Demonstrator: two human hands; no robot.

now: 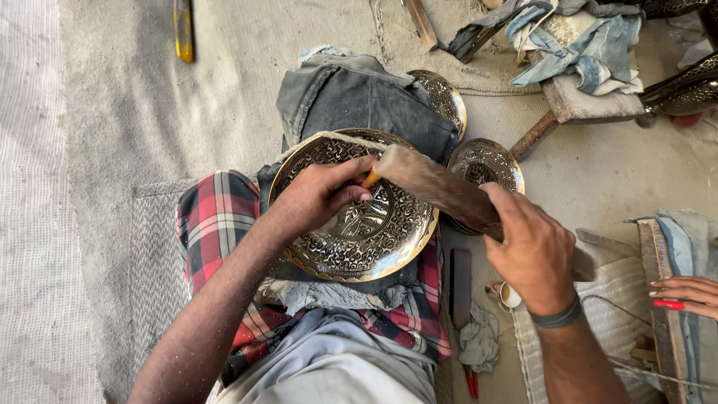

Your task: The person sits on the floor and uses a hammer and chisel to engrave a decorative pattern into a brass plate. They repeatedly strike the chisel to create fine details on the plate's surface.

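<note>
Sitting on the floor, the person has a large engraved brass plate (359, 224) tilted across the lap, on a red plaid cloth (213, 217). Far left lies a pale mat (30, 187), and a yellow-tipped tool (183, 30) rests on the grey floor (127, 105). The left hand (318, 196) presses on the plate's face, fingers pinched narrow around a small orange-topped chisel (369, 179) standing on the metal. A wooden mallet (441, 191) has its head touching the chisel's top; the right hand (527, 251) is wrapped tight around its handle, a dark band on the wrist. Behind the plate sits folded grey denim (366, 97), with two smaller engraved plates (486, 164) just beside it. A dark flat bar (461, 277) and a crumpled rag (479, 340) lie by the right knee. At the far right edge another person's hand (684, 293), nails painted red, rests on a wooden board (658, 299).
</note>
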